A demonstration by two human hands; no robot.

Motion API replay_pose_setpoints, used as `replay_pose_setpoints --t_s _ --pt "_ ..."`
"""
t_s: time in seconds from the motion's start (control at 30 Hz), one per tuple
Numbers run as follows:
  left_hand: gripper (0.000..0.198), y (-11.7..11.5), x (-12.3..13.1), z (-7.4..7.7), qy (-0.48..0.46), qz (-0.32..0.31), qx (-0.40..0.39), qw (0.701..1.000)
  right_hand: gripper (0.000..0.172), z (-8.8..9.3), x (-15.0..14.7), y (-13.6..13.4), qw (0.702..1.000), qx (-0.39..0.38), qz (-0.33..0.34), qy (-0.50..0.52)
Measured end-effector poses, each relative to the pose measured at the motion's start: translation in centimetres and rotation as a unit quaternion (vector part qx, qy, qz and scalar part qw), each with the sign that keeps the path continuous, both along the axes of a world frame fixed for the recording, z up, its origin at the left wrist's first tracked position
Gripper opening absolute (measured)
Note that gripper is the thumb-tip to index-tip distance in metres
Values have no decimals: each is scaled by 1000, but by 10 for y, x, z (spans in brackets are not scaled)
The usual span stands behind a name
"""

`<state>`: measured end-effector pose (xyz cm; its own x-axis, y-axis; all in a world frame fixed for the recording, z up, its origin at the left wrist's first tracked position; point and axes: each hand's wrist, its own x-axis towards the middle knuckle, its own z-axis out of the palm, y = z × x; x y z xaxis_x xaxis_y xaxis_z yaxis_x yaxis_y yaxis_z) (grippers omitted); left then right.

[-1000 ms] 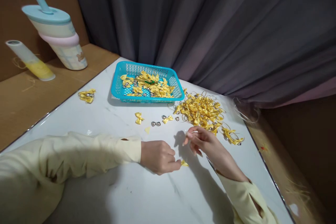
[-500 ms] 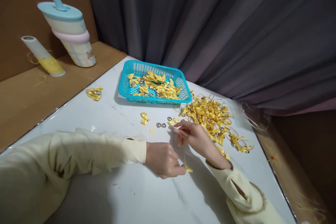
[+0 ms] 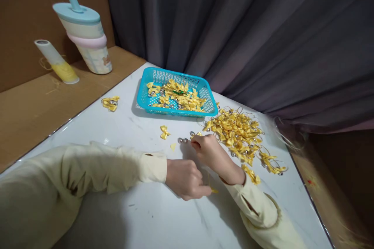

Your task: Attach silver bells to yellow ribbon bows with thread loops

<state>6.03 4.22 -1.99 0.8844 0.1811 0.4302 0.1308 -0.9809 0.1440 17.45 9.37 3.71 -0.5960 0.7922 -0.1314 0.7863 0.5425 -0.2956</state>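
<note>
My left hand (image 3: 187,181) is closed low over the white table, thumb and fingertips pinching a small yellow ribbon bow (image 3: 214,191), mostly hidden behind the fingers. From it a thin thread (image 3: 209,179) runs upward toward my right hand (image 3: 209,151). That hand is curled closed just above and right of the left one; its fingertips are turned away, so what they hold is hidden. Just beyond it lie a pair of silver bells (image 3: 182,140) and another yellow bow (image 3: 196,135) with a bell beside it. A single yellow bow (image 3: 164,132) rests farther left.
A blue basket (image 3: 178,113) with bows and bells stands at the back. To the right spreads a pile of yellow bows with cords (image 3: 238,130). At left are a small bow cluster (image 3: 110,103), a thread spool (image 3: 62,70) and a tumbler (image 3: 87,42). A dark curtain (image 3: 233,27) hangs behind.
My right hand's fingers have gone from loosely spread to curled closed, and its wrist has turned. The left hand keeps its pinch on the bow. The whole view has shifted slightly.
</note>
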Motion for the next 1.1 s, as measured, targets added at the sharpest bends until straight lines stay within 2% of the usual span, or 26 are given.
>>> replay_pose_setpoints --t_s 0.2,0.33,0.5,0.67,0.77,0.87,0.97,1.03,1.1 --pt "10 0 1 -3 2 -3 12 1000 15 2 -3 1 999 -41 9 15" --pt "11 1 2 -6 -23 -14 18 999 22 -4 -7 3 998 -50 32 26" --pt "12 2 2 -9 -55 -17 37 998 19 -8 -11 5 993 -85 69 43" --pt "11 1 2 -9 -57 -3 33 998 20 -6 -4 4 991 -63 118 21" --pt "14 1 2 -6 -41 7 19 999 20 -6 4 2 991 -55 117 34" --pt "18 1 1 -2 -28 17 -3 999 19 -6 15 2 991 -65 69 91" --pt "19 1 -1 3 -33 36 -41 998 9 -2 29 4 980 -97 -32 169" --pt "19 2 -1 5 -45 42 -59 996 13 6 41 3 947 -164 -105 256" --pt "21 3 -1 4 -56 39 -65 996 18 18 53 0 877 -257 -164 370"
